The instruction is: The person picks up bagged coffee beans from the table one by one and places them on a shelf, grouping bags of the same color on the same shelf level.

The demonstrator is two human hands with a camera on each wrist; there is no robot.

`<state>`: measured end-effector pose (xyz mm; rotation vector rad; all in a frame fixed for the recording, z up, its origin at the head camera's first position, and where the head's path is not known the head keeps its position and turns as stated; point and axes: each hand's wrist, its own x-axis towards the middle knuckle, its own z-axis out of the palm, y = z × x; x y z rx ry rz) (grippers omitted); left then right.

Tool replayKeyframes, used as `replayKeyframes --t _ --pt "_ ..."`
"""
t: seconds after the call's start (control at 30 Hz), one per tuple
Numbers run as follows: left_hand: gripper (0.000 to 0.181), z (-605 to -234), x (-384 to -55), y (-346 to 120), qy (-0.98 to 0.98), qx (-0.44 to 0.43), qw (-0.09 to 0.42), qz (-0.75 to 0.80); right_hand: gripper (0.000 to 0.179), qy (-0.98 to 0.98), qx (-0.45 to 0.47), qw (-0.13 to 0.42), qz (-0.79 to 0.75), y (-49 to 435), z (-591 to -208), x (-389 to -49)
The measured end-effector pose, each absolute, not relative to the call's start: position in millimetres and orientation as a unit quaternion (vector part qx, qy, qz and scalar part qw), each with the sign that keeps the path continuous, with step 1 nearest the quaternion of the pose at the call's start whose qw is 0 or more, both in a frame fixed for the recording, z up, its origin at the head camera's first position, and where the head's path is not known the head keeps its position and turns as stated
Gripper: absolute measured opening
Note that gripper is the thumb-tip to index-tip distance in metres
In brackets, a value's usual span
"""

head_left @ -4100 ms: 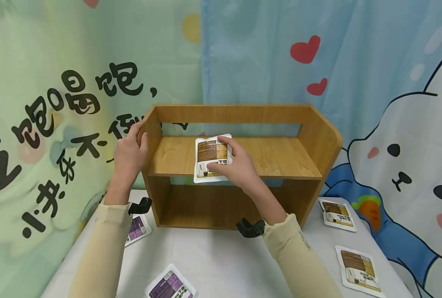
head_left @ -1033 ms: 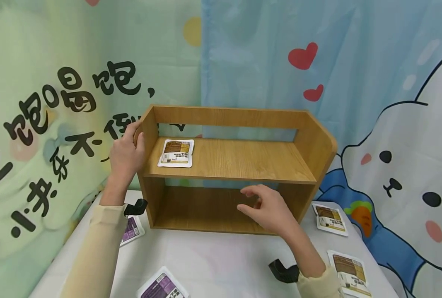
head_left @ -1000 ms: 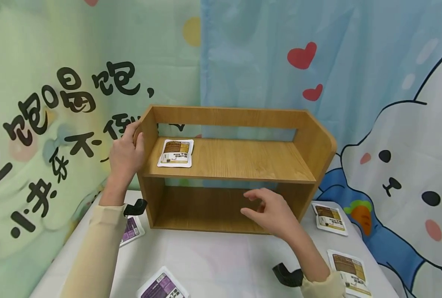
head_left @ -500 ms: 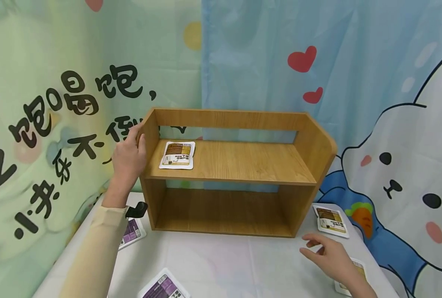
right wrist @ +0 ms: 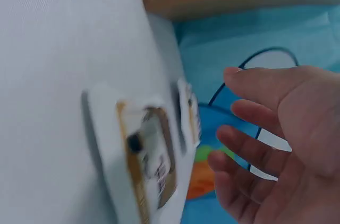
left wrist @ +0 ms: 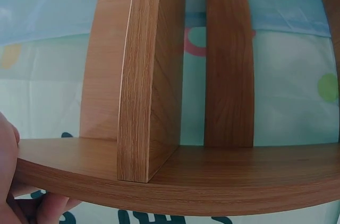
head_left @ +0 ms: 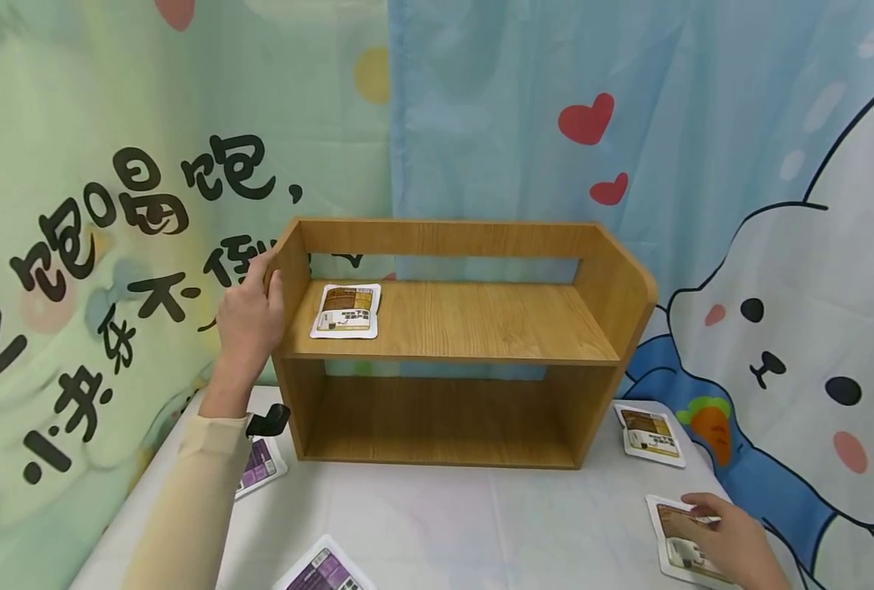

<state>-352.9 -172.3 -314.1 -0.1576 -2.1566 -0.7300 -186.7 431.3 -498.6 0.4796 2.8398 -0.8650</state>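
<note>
My left hand (head_left: pixel 251 315) grips the left side panel of a two-tier wooden shelf (head_left: pixel 451 360), thumb on one face and fingers behind the edge; the left wrist view shows the fingers (left wrist: pixel 50 208) curled around the panel (left wrist: pixel 223 195). A brown-and-white pouch (head_left: pixel 346 311) lies flat at the left of the upper tier. At the table's right side my right hand (head_left: pixel 731 537) hovers over a similar brown pouch (head_left: pixel 672 524), partly covering it in the head view. In the right wrist view, its loosely bent fingers (right wrist: pixel 239 149) stand apart from the pouch (right wrist: pixel 154 165).
Another brown pouch (head_left: pixel 650 434) lies farther back on the right of the white-covered table (head_left: pixel 444 524). Two purple pouches lie on the left: one (head_left: pixel 261 465) partly behind the left wrist, one (head_left: pixel 324 569) at the front edge of the view. Printed curtains (head_left: pixel 481 123) hang behind.
The right hand set the brown pouch on the upper tier's left, released it, then moved right and down over the front right pouch. The left hand kept its grip on the shelf.
</note>
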Motion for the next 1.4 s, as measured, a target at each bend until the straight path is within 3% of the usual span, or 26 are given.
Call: replayKeyframes --t 0.27,0.53,0.87,1.17,1.4 --pt "0.036 -310 -356 -169 -0.854 -0.074 0.424 -0.294 0.109 0.94 0.182 0.138 -0.255 467 -542 -195" --pt "0.035 -317 -353 -172 -0.857 -0.059 0.419 -0.296 0.099 0.927 0.255 0.135 -0.239 435 -531 -186" --pt "0.036 -315 -354 -172 -0.848 -0.071 0.432 -0.298 0.118 0.902 0.329 0.088 -0.266 430 -536 -185" --pt "0.035 -317 -350 -176 -0.852 -0.056 0.428 -0.298 0.108 0.897 0.275 0.06 -0.34 413 -529 -185" --pt "0.035 -316 -353 -172 -0.847 -0.067 0.434 -0.3 0.107 0.902 0.228 0.02 -0.367 380 -486 -192"
